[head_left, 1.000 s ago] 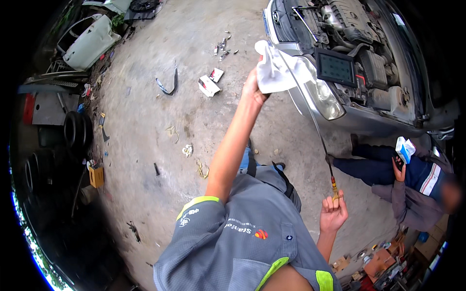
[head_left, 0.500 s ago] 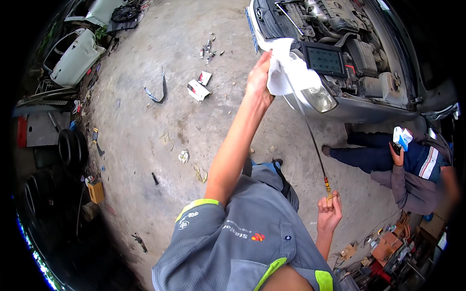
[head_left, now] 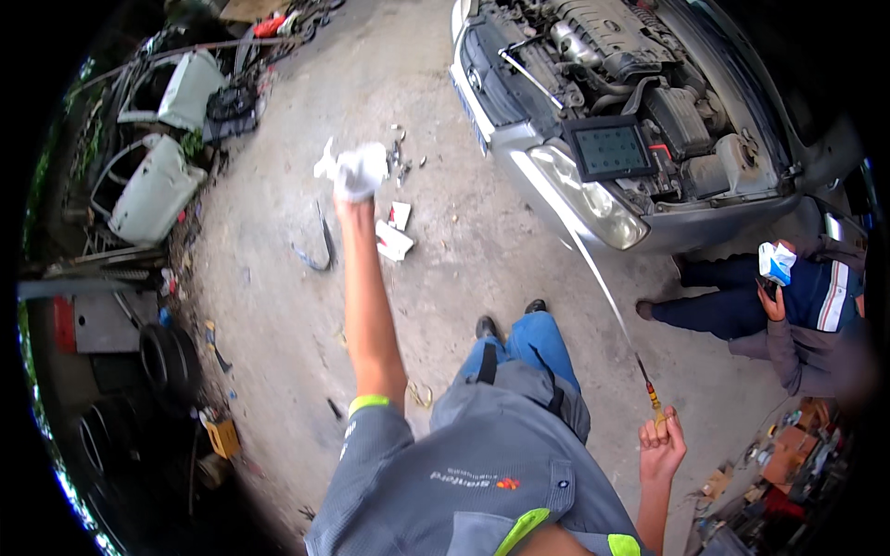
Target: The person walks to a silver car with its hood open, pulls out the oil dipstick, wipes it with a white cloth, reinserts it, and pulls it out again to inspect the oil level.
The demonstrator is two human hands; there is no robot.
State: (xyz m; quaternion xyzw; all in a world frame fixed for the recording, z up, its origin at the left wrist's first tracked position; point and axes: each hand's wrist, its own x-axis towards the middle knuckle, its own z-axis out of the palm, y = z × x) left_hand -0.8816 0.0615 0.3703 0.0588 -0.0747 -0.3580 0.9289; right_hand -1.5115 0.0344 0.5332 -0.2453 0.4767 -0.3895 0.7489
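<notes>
My left arm is stretched far forward over the floor. In my left hand (head_left: 354, 206) is a crumpled white tissue (head_left: 363, 169), which hides most of the fingers. It is apart from the dipstick. At the right, my right hand (head_left: 661, 448) pinches the yellow loop end of an oil dipstick (head_left: 607, 289). The dipstick's thin metal blade slants up and left, its far end in front of the car's headlight (head_left: 589, 199).
A silver car (head_left: 654, 227) stands with its engine bay open, a tablet (head_left: 610, 148) lying on its front edge. At the right a co-worker (head_left: 788, 343) holds a blue-and-white pack (head_left: 775, 263). Car doors (head_left: 153, 190), tyres (head_left: 170, 357) and small boxes (head_left: 393, 241) lie leftward.
My left hand has swung left with the tissue, away from the dipstick and the car. The right hand still holds the dipstick. The whole view has shifted.
</notes>
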